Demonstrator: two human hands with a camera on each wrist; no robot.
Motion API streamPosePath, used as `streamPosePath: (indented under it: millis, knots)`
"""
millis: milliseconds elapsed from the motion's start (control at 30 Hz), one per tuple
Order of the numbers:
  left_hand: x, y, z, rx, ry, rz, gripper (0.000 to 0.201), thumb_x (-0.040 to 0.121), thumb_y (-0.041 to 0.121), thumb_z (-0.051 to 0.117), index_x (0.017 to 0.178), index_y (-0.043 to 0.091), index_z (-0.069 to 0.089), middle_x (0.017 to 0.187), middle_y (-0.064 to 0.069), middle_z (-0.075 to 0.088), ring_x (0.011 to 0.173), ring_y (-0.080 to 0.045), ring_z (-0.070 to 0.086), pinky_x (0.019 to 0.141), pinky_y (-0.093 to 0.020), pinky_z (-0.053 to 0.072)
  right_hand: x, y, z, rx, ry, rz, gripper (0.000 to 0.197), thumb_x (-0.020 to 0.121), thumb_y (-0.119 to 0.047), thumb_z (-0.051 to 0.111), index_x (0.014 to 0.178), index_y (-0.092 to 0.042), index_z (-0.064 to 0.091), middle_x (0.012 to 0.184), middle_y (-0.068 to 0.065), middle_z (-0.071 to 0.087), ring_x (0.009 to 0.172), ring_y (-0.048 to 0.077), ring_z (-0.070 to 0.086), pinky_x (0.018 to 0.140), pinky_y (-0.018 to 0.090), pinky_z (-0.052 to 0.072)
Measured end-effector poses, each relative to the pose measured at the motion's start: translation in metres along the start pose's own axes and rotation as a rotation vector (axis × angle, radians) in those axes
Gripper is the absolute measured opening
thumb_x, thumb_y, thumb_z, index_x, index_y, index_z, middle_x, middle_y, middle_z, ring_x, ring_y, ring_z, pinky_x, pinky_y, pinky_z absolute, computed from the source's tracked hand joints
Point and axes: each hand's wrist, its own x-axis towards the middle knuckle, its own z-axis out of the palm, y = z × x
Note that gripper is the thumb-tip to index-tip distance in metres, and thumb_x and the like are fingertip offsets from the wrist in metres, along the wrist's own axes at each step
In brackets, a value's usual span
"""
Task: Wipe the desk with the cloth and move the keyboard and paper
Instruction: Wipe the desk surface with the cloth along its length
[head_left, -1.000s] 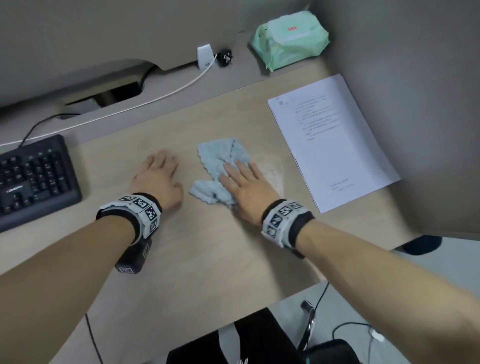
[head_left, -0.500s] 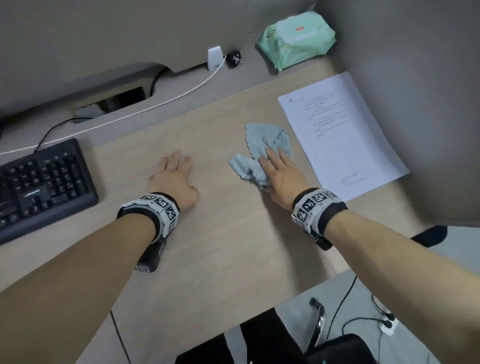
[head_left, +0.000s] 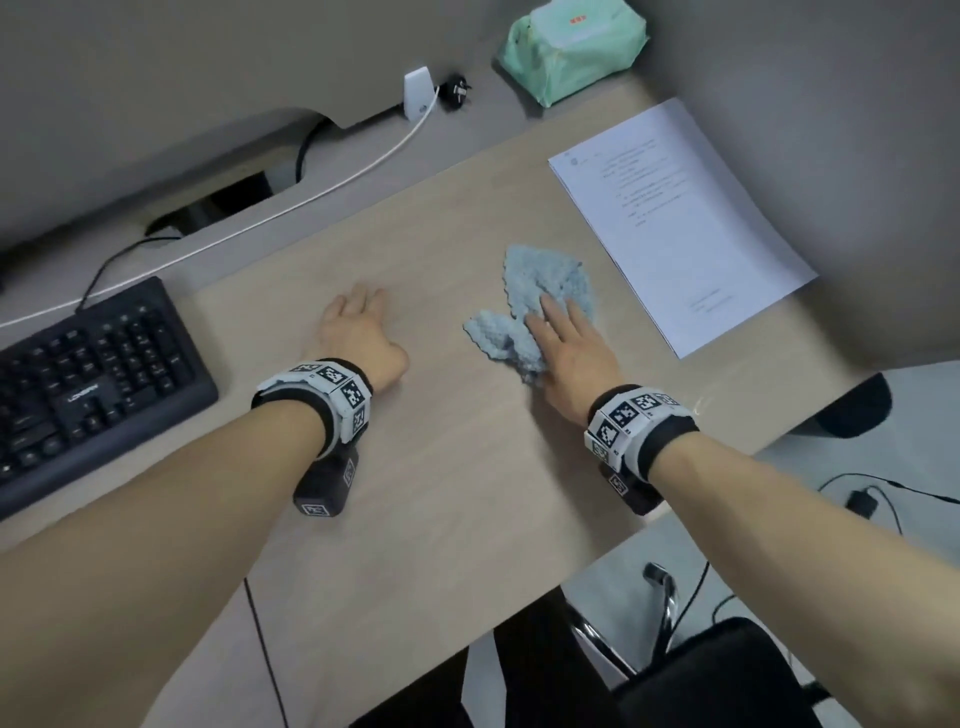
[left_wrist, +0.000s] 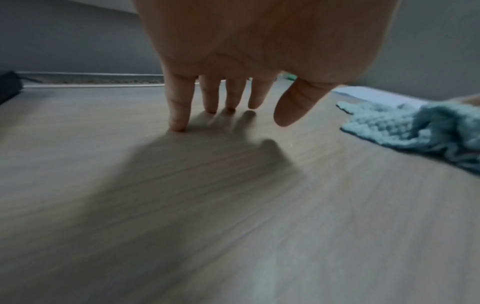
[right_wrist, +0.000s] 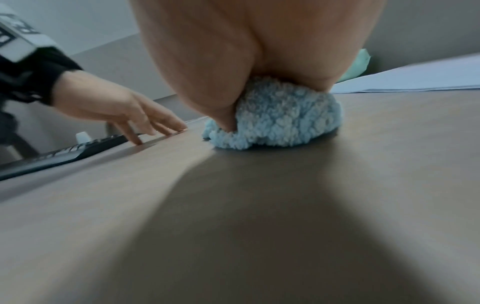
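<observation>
- A green wipes pack (head_left: 571, 47) and a white cable (head_left: 291, 205) lie at the back of the desk (head_left: 441, 493).
- One keyboard (head_left: 88, 384) far left, one paper (head_left: 680, 223) right, one cloth (head_left: 540, 306) between, beside the paper.
- Left hand (head_left: 358, 338): fingertips (left_wrist: 178, 123) on bare desk, grip spread, empty.
- Right hand (head_left: 571, 358): grip flat, straight fingers pressing the cloth.
</observation>
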Motion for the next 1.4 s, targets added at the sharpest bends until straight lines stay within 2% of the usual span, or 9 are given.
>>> streamPosePath:
  millis: [133, 300, 433, 567, 700, 900, 1133, 1200, 1400]
  knots:
    - [-0.006, -0.025, -0.004, -0.132, 0.066, 0.0, 0.069, 0.077, 0.024, 0.054, 0.143, 0.018, 0.036, 0.152, -0.006, 0.034, 0.138, -0.031, 0.033, 0.11, -0.042, 0.035, 0.048, -0.015, -0.006, -0.001, 0.034, 0.055, 0.069, 0.084, -0.02, 0.063, 0.145, -0.003, 0.034, 0.157, 0.022, 0.023, 0.145, 0.042, 0.019, 0.123, 0.044, 0.008]
    - [-0.015, -0.051, 0.005, -0.077, -0.006, 0.05, 0.068, 0.084, 0.02, 0.057, 0.148, 0.012, 0.034, 0.162, -0.008, 0.017, 0.148, -0.027, 0.017, 0.12, -0.032, 0.017, 0.114, -0.051, -0.013, -0.074, 0.011, -0.023, 0.069, 0.085, -0.037, 0.063, 0.142, -0.007, 0.037, 0.154, 0.019, 0.028, 0.142, 0.041, 0.023, 0.12, 0.046, 0.015]
    - [-0.016, -0.048, 0.006, -0.139, 0.01, 0.089, 0.072, 0.081, 0.026, 0.053, 0.149, 0.012, 0.034, 0.16, -0.013, 0.022, 0.148, -0.03, 0.019, 0.121, -0.032, 0.015, 0.063, -0.116, 0.016, -0.08, -0.117, -0.388, 0.074, 0.081, -0.028, 0.066, 0.146, -0.007, 0.038, 0.157, 0.019, 0.027, 0.143, 0.046, 0.022, 0.119, 0.052, 0.018]
    - [-0.022, -0.054, 0.003, -0.179, 0.007, 0.01, 0.068, 0.081, 0.011, 0.055, 0.147, 0.009, 0.037, 0.161, -0.011, 0.021, 0.147, -0.03, 0.019, 0.12, -0.032, 0.017, -0.016, -0.086, 0.024, 0.04, -0.214, -0.594, 0.065, 0.066, -0.015, 0.075, 0.129, -0.012, 0.06, 0.145, 0.009, 0.051, 0.136, 0.04, 0.042, 0.113, 0.049, 0.034]
    - [-0.034, -0.067, 0.001, -0.166, 0.019, 0.002, 0.07, 0.077, 0.002, 0.054, 0.145, 0.009, 0.04, 0.16, -0.01, 0.022, 0.146, -0.03, 0.019, 0.118, -0.03, 0.018, 0.009, -0.038, -0.011, 0.111, -0.036, -0.349, 0.044, 0.063, -0.005, 0.076, 0.107, -0.005, 0.069, 0.113, 0.018, 0.066, 0.105, 0.043, 0.059, 0.087, 0.053, 0.052]
    - [-0.046, -0.078, 0.006, -0.13, 0.021, -0.025, 0.071, 0.075, 0.002, 0.054, 0.144, 0.01, 0.039, 0.161, -0.01, 0.018, 0.147, -0.029, 0.016, 0.119, -0.036, 0.022, 0.073, -0.077, -0.026, 0.053, -0.023, -0.221, 0.052, 0.076, -0.021, 0.075, 0.123, -0.004, 0.061, 0.133, 0.019, 0.055, 0.121, 0.043, 0.047, 0.102, 0.045, 0.039]
    - [-0.06, -0.073, 0.014, -0.094, 0.014, 0.098, 0.07, 0.075, 0.003, 0.056, 0.143, 0.006, 0.04, 0.159, -0.016, 0.022, 0.145, -0.033, 0.019, 0.119, -0.036, 0.019, -0.063, -0.117, 0.032, 0.069, -0.268, -0.6, 0.05, 0.072, -0.02, 0.072, 0.121, -0.015, 0.066, 0.134, 0.006, 0.058, 0.13, 0.035, 0.045, 0.107, 0.05, 0.039]
    - [-0.065, -0.073, 0.018, -0.072, -0.002, 0.126, 0.07, 0.076, 0.004, 0.056, 0.144, 0.006, 0.04, 0.159, -0.015, 0.023, 0.145, -0.033, 0.02, 0.119, -0.035, 0.019, -0.091, -0.096, 0.025, 0.022, -0.338, -0.527, 0.047, 0.074, -0.021, 0.071, 0.121, -0.018, 0.066, 0.13, 0.001, 0.058, 0.127, 0.028, 0.046, 0.1, 0.047, 0.042]
    - [-0.083, -0.068, 0.033, -0.042, 0.009, 0.169, 0.067, 0.075, 0.006, 0.057, 0.141, 0.007, 0.044, 0.159, -0.014, 0.024, 0.144, -0.032, 0.021, 0.118, -0.037, 0.023, -0.074, -0.078, 0.014, -0.018, -0.014, -0.147, 0.067, 0.067, -0.029, 0.085, 0.126, -0.01, 0.06, 0.132, 0.014, 0.056, 0.122, 0.04, 0.048, 0.092, 0.055, 0.049]
